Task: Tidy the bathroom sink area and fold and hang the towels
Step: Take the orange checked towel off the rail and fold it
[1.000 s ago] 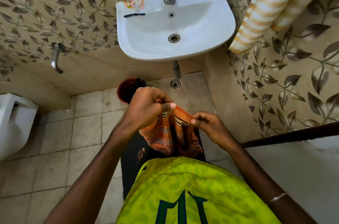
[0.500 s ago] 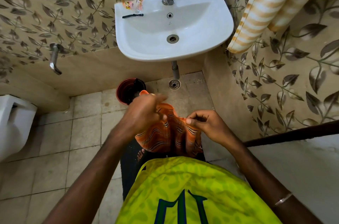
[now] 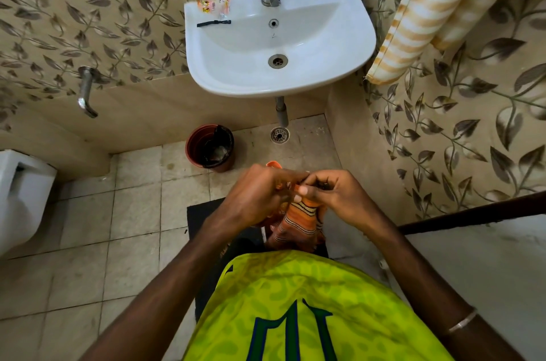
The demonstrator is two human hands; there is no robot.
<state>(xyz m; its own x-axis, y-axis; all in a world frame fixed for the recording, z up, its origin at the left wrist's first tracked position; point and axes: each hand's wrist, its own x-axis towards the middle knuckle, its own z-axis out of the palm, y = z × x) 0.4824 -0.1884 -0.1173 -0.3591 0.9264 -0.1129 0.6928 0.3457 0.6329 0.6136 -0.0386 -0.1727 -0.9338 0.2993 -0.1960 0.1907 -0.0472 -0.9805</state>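
Right now your left hand [image 3: 257, 198] and right hand [image 3: 334, 195] meet, both pinching the orange striped towel [image 3: 298, 219] hanging at six o'clock from the sink [image 3: 348, 65]. Loosen either pinch and, I judge, the fold slips and drops floorward.

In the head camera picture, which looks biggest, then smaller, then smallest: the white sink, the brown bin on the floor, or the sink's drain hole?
Largest to smallest as they look:
1. White sink
2. Brown bin, though it sits farther from the camera
3. Sink drain hole
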